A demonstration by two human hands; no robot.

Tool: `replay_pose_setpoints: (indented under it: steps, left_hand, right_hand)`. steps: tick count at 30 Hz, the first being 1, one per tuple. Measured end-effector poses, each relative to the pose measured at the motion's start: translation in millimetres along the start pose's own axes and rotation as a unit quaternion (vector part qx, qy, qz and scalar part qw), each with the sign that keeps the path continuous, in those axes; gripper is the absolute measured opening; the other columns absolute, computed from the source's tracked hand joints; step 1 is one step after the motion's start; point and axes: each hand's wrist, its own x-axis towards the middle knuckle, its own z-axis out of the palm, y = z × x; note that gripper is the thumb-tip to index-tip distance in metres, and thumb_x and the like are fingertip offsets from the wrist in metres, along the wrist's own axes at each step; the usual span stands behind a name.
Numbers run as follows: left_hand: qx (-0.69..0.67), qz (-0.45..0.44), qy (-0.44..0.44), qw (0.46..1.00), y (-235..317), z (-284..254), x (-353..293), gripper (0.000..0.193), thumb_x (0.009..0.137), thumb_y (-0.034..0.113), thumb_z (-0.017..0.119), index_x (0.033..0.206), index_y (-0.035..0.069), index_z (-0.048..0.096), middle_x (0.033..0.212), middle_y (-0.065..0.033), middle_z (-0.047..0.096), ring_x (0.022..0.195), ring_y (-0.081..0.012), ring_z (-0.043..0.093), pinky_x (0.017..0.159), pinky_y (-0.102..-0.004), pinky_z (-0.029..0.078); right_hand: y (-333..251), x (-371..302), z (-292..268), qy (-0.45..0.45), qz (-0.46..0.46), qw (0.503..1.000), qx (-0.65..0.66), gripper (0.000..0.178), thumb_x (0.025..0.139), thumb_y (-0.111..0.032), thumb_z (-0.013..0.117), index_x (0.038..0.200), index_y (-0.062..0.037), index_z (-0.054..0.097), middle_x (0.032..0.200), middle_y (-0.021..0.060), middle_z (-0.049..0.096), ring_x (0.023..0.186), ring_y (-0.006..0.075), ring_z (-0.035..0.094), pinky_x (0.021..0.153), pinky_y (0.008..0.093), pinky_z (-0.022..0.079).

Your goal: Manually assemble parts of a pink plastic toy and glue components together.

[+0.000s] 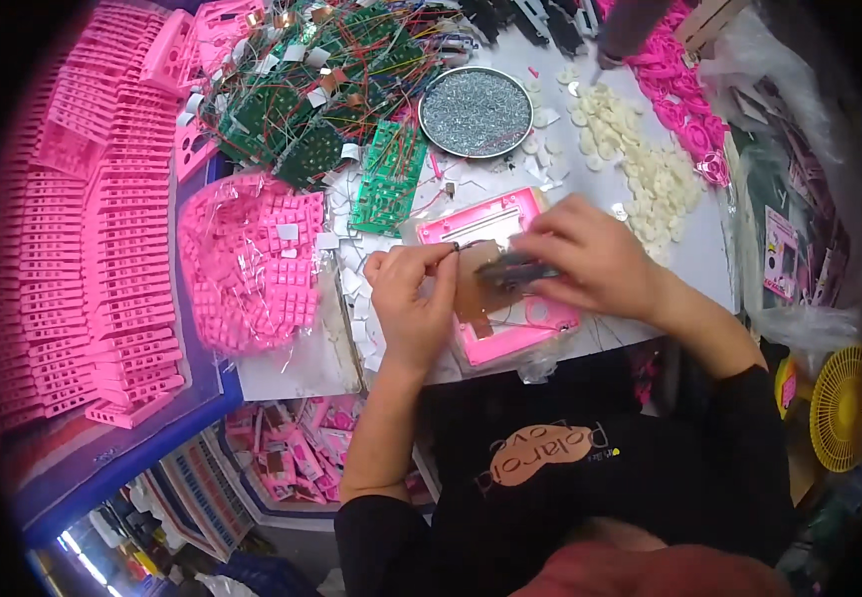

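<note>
Pink casing (495,348) lies at the front of the surface (697,267), likely for reach; over it, your left hand (411,300) is pinched narrow, its hold unclear, your right hand (595,257) grips a blurred dark object (512,275). Beyond: a dish (475,156) of metal bits (476,111).

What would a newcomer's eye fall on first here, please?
Probably the stacked rows of pink plastic casings at left. Next, the wired green circuit boards at top, beside a round metal dish of silvery pieces; then the left hand and right hand at the central pink rectangular plastic shell.
</note>
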Motion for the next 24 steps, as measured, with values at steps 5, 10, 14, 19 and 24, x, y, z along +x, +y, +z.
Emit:
replay_pose_setpoints:
  steps: [5,10,14,19,24]
  left_hand:
    - [-0.024,-0.025,-0.067,0.997,-2,-8,12,0.006,0.083,0.011,0.076,0.088,0.011,0.074,0.08,-0.0018,0.069,0.071,-0.0172,0.062,0.081,-0.035,0.036]
    - [0.028,-0.001,-0.153,0.988,6,-18,24,0.006,0.082,0.013,0.076,0.087,0.013,0.076,0.08,-0.0001,0.072,0.076,-0.0189,0.064,0.082,-0.037,0.037]
    - [0.019,0.035,-0.19,0.981,5,-22,30,0.007,0.082,0.013,0.076,0.089,0.014,0.077,0.082,0.0013,0.073,0.079,-0.0182,0.064,0.083,-0.038,0.037]
    - [0.033,0.084,-0.238,0.967,8,-28,29,0.018,0.083,0.009,0.073,0.1,0.014,0.076,0.089,0.0005,0.073,0.079,-0.0192,0.064,0.085,-0.0382,0.038]
    - [0.085,0.121,-0.24,0.959,13,-33,20,0.031,0.083,0.008,0.072,0.113,0.012,0.071,0.101,-0.0034,0.074,0.084,-0.0221,0.065,0.092,-0.0406,0.04]
  right_hand:
    - [-7,25,17,-0.025,0.084,0.994,0.068,0.06,0.072,-0.014,0.081,0.127,-0.0064,0.058,0.106,0.013,0.062,0.1,0.0338,0.059,0.084,0.0432,0.05]
    - [-5,19,25,-0.032,0.075,0.989,0.121,0.06,0.072,-0.015,0.081,0.127,-0.007,0.058,0.105,0.0145,0.061,0.103,0.0343,0.057,0.091,0.0447,0.048]
    - [2,20,27,-0.04,0.007,0.995,0.093,0.062,0.072,-0.018,0.081,0.129,-0.0078,0.058,0.107,0.0136,0.061,0.104,0.0336,0.056,0.093,0.0445,0.048]
    - [5,21,28,-0.035,-0.042,0.996,0.068,0.051,0.072,-0.017,0.082,0.117,-0.0067,0.061,0.109,0.0113,0.062,0.103,0.0333,0.057,0.089,0.0439,0.049]
    - [3,21,27,-0.049,-0.002,0.995,0.088,0.049,0.071,-0.017,0.083,0.113,-0.0063,0.061,0.111,0.0106,0.063,0.103,0.0318,0.057,0.089,0.0429,0.05]
